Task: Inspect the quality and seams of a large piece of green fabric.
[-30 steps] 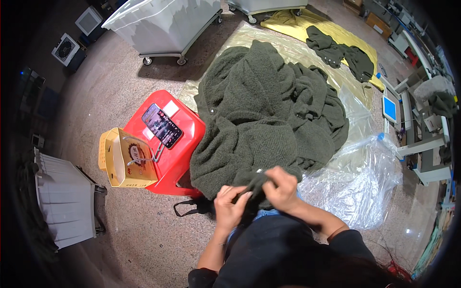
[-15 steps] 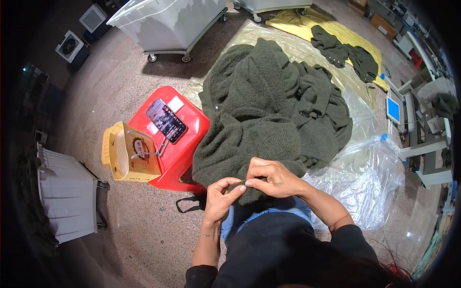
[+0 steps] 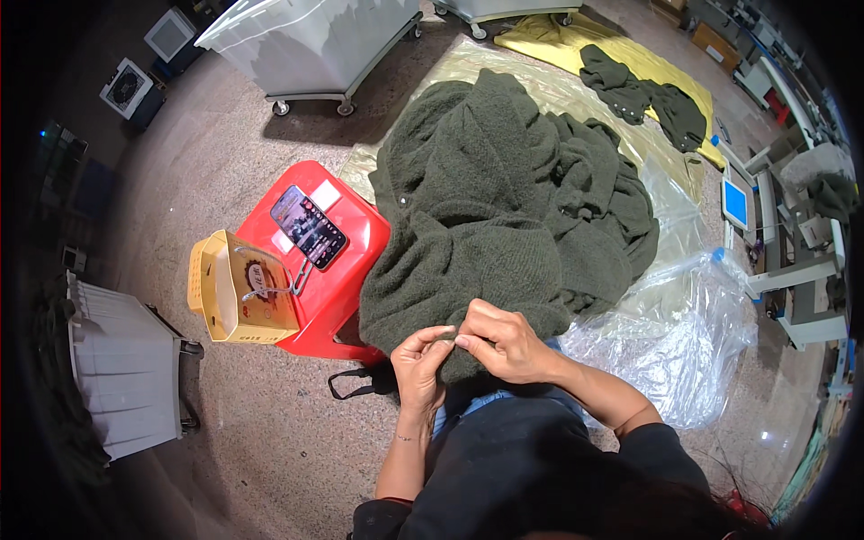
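Observation:
A large heap of dark green knitted garments [image 3: 486, 162] lies in front of me, its near end reaching my lap. My left hand [image 3: 419, 367] is closed, thumb and fingertips pinching the knitwear at the near edge. Right beside it, my right hand [image 3: 506, 344] is closed too, its fingers curled and the thumb pressed toward the left fingertips. Both sets of fingertips almost meet on the cloth. Any small item between them is too small to make out.
On my left stands a red plastic stool [image 3: 354, 229] bearing a phone [image 3: 309, 227]; a yellow box [image 3: 232, 286] is at its side. Grey wheeled bins [image 3: 315, 45] stand beyond. Clear plastic sheeting [image 3: 675, 342] covers floor on the right, and more green garments [image 3: 643, 94] lie on yellow sheeting.
My left hand has turned slightly and its forearm has shifted to the right. The right hand has stayed nearly in place. Less cloth shows between the fingertips.

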`<state>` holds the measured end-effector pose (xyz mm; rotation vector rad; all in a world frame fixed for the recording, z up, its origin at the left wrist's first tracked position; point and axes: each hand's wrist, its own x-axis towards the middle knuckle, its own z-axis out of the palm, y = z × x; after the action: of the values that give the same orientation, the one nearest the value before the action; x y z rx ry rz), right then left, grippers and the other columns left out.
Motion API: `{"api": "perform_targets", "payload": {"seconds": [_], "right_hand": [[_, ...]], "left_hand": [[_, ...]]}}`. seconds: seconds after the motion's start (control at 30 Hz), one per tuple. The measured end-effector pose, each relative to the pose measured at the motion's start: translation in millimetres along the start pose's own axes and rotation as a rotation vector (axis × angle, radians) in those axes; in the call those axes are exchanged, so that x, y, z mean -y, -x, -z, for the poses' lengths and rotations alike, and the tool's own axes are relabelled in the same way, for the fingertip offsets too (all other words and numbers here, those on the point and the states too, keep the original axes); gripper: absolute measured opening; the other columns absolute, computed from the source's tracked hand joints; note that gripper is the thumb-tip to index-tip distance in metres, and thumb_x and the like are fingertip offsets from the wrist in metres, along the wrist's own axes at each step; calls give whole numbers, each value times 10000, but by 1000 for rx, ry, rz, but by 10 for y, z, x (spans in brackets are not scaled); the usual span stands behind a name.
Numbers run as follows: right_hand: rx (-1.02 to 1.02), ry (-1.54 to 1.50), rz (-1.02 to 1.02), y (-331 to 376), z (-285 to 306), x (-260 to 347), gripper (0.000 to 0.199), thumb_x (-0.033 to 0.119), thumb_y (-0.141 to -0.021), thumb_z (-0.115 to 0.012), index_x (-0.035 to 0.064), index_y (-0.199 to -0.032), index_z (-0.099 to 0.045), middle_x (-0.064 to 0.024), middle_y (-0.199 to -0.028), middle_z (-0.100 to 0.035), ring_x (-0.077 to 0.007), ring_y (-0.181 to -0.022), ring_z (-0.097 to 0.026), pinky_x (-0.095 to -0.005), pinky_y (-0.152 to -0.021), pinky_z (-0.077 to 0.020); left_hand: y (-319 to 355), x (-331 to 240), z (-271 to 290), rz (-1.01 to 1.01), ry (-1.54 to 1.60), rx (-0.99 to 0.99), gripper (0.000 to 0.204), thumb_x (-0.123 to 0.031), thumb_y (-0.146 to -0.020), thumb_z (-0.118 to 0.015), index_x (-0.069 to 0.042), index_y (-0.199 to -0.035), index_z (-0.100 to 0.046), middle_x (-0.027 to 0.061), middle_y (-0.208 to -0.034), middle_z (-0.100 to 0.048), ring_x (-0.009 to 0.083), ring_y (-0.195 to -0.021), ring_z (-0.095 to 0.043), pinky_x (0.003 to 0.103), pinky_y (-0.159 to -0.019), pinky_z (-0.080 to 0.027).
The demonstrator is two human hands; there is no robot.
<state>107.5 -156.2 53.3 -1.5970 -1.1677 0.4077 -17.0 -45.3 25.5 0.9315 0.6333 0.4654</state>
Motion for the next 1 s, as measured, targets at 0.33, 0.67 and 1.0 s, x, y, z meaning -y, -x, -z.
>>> {"api": "perform_targets", "payload": {"seconds": [0.33, 0.67, 1.0], "right_hand": [[68, -44, 69, 115, 33, 12, 150, 108, -829, -676, 1, -842, -572, -115, -774, -514, -281, -638, -545, -360, -547, -428], [-70, 91, -80, 359, 858, 10, 379, -101, -632, -495, 12, -940, -685, -99, -858, -635, -219, -800, -616, -310, -669, -470], [-263, 54, 229, 139, 1372, 1326, 171, -28, -747, -709, -10, -912, -665, -109, -777, -642, -154, -705, -613, -240, -620, -482]], "left_hand": [[-100, -119, 71, -325, -496, -271, 131, 42, -739, -594, 20, -849, -661, 23, -806, -646, 76, -719, -560, 212, -696, -444], [194, -1012, 335, -152, -4, 245, 174, -150, -737, -613, -33, -742, -483, 66, -759, -442, 193, -720, -475, 303, -692, -426], [603, -2284, -367, -1358, -496, 89, 375, -340, -870, -620, -6, -967, -482, 175, -974, -459, 238, -841, -517, 364, -729, -491]]}}
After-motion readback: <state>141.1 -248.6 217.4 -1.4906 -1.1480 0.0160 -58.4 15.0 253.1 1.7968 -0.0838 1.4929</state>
